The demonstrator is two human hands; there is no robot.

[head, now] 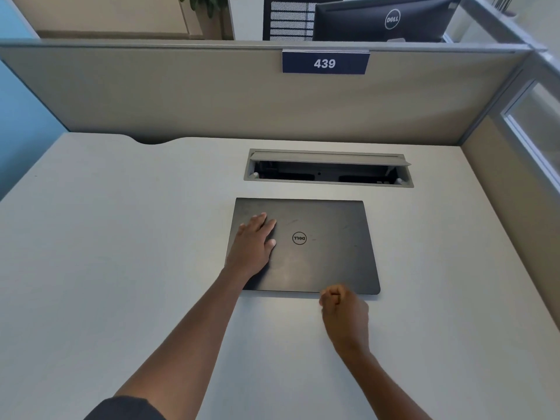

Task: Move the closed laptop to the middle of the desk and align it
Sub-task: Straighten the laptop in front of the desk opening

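Note:
A closed dark grey laptop (327,247) with a round logo lies flat on the pale desk (121,237), just in front of the cable slot, its edges roughly parallel to the desk's front. My left hand (253,241) rests flat on the lid's left part, fingers together and stretched out. My right hand (344,310) is curled into a fist at the laptop's near edge, right of centre, touching or almost touching it. Whether its fingers hook the edge is hidden.
An open grey cable slot (328,169) is set into the desk behind the laptop. A beige partition (212,95) with a blue "439" sign (325,62) closes the back, and another partition runs along the right. A monitor (385,19) stands beyond the back partition.

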